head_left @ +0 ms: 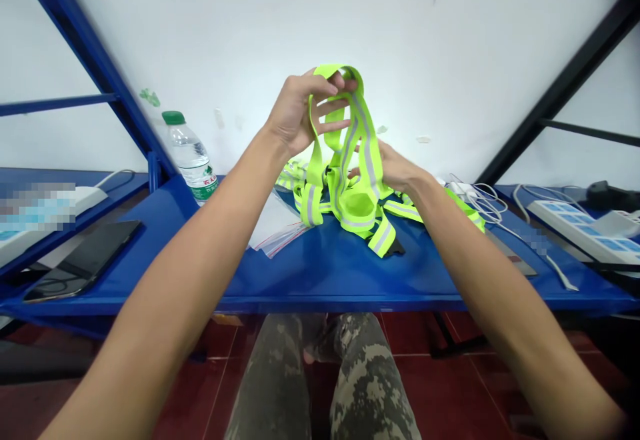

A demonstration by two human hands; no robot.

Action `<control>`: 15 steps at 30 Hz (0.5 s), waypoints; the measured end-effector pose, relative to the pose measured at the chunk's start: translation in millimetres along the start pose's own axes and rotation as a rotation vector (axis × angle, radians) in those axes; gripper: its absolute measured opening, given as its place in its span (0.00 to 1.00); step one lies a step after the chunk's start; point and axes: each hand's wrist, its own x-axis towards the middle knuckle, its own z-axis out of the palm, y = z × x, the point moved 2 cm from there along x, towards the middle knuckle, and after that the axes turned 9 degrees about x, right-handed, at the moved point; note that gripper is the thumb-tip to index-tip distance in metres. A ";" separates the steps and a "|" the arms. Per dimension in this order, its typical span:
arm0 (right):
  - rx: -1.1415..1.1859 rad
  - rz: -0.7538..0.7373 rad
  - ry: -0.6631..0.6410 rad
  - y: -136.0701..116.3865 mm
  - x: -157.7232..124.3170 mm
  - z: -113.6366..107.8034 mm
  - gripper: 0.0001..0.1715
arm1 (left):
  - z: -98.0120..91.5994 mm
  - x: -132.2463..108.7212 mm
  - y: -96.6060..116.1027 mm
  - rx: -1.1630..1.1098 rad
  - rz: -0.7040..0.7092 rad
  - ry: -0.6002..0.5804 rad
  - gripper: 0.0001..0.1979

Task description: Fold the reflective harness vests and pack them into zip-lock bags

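Observation:
Both hands hold up a neon-yellow reflective safety vest (357,205) of webbing straps with grey reflective stripes, above the blue table (320,283). My left hand (300,115) grips the top loop of the vest, its fingers curled around the strap. My right hand (387,167) holds a striped strap lower down, its fingers partly hidden behind the webbing. The lower straps of the vest trail onto the tabletop. More neon webbing (290,175) lies in a heap behind the vest.
A clear plastic zip bag (280,235) lies on the table by the webbing. A water bottle (190,157) stands at the back left, beside a dark phone (83,260). White cables (480,203) and a power strip (585,237) lie at the right. Blue shelf frame posts rise on both sides.

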 end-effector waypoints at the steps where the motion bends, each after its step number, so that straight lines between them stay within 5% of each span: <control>1: -0.004 -0.017 -0.047 2.7 1.4 4.8 0.30 | 0.9 -2.7 1.5 -0.018 -0.001 -0.020 0.20; 6: -0.250 -0.011 -0.098 21.6 14.7 5.7 0.08 | -5.0 -11.1 6.5 -0.084 0.000 -0.012 0.21; 9: -0.328 0.044 0.270 18.3 31.0 -28.5 0.07 | -24.0 -5.8 3.4 -0.069 -0.039 0.124 0.24; 11: -0.111 0.029 0.562 0.4 40.0 -58.4 0.05 | -37.2 1.7 -2.5 -0.054 -0.072 0.213 0.24; 15: 0.302 -0.057 0.661 -57.3 45.5 -96.0 0.09 | -50.9 21.5 -22.0 -0.044 -0.113 0.332 0.22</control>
